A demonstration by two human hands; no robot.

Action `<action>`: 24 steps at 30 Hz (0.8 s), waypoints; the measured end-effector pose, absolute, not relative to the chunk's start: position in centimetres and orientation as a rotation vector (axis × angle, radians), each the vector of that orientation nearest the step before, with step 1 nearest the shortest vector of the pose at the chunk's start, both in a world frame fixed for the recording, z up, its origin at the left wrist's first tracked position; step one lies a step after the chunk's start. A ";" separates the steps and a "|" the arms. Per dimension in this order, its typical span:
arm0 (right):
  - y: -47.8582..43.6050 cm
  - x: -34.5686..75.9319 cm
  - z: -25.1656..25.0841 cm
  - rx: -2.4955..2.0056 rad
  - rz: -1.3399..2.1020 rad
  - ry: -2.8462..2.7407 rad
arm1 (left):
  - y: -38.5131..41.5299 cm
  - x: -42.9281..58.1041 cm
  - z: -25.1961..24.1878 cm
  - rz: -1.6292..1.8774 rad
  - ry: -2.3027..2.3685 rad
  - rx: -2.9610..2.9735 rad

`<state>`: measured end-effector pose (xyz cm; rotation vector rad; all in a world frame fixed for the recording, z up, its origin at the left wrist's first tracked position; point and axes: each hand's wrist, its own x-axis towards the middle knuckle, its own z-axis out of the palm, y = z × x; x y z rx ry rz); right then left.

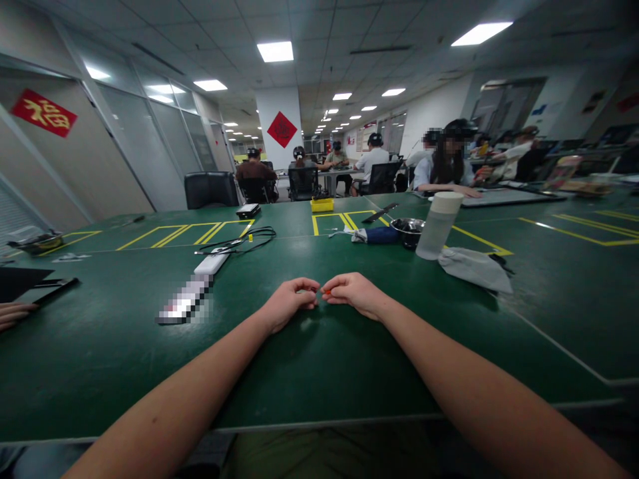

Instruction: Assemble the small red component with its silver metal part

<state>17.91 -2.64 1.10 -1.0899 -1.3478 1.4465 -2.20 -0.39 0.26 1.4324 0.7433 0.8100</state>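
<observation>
My left hand (292,303) and my right hand (353,294) are close together above the middle of the green table (309,372), fingertips facing each other. Between the thumb and fingers of my right hand is a small orange object (327,292). The fingers of my left hand are pinched around a small dark reddish object (313,289), too small to name. A narrow gap seems to lie between the two fingertips.
A power strip (212,261) with a black cable and a blurred phone-like item (184,299) lie left. On the right stand a bottle (439,226), a metal bowl (409,229), a blue pouch (382,235) and a grey pouch (474,268). Another person's hand (17,315) rests far left.
</observation>
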 end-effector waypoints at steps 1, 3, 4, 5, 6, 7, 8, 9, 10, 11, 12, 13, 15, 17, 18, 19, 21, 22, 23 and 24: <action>-2.6 17.9 1.0 -1.089 1.437 -1.355 | -0.4 -2.2 0.2 0.822 0.751 1.473; -2.6 17.9 0.9 -1.075 1.424 -1.378 | -0.5 -2.2 0.3 0.827 0.762 1.516; -2.6 18.0 0.8 -1.067 1.418 -1.393 | -0.5 -2.1 0.3 0.820 0.762 1.515; -2.6 18.0 0.7 -1.058 1.413 -1.409 | -0.5 -2.1 0.4 0.811 0.760 1.502; -2.6 18.0 0.6 -1.052 1.408 -1.422 | -0.5 -2.1 0.4 0.802 0.760 1.478; -2.6 18.1 0.6 -1.050 1.403 -1.429 | -0.5 -2.0 0.5 0.795 0.762 1.446; -2.5 18.1 0.6 -1.050 1.400 -1.429 | -0.5 -2.0 0.5 0.790 0.766 1.409; -2.5 18.1 0.6 -1.052 1.402 -1.423 | -0.5 -2.0 0.6 0.786 0.768 1.369; -2.5 18.0 0.6 -1.056 1.406 -1.414 | -0.4 -1.9 0.6 0.782 0.770 1.332; -2.5 18.0 0.6 -1.064 1.411 -1.402 | -0.4 -1.9 0.6 0.777 0.769 1.299; -2.5 18.0 0.7 -1.071 1.417 -1.390 | -0.3 -1.9 0.6 0.773 0.765 1.274; -2.5 18.0 0.8 -1.075 1.423 -1.382 | -0.3 -1.9 0.6 0.770 0.762 1.255; -2.6 17.9 0.9 -1.076 1.426 -1.373 | -0.2 -1.9 0.5 0.769 0.760 1.241; -2.7 17.9 1.0 -1.072 1.422 -1.375 | -0.3 -1.9 0.4 0.778 0.756 1.258; -2.7 17.9 1.0 -1.071 1.420 -1.378 | -0.3 -1.9 0.4 0.788 0.754 1.278; -2.7 17.9 1.0 -1.070 1.421 -1.382 | -0.4 -1.9 0.4 0.795 0.754 1.305; -2.7 18.0 0.9 -1.067 1.426 -1.391 | -0.5 -1.9 0.4 0.793 0.751 1.363; -2.7 18.0 0.8 -1.065 1.429 -1.396 | -0.6 -1.9 0.4 0.784 0.750 1.386; -2.7 18.0 0.8 -1.062 1.432 -1.401 | -0.7 -1.9 0.4 0.774 0.748 1.402; -2.7 18.1 0.7 -1.059 1.432 -1.405 | -0.7 -1.9 0.4 0.764 0.745 1.410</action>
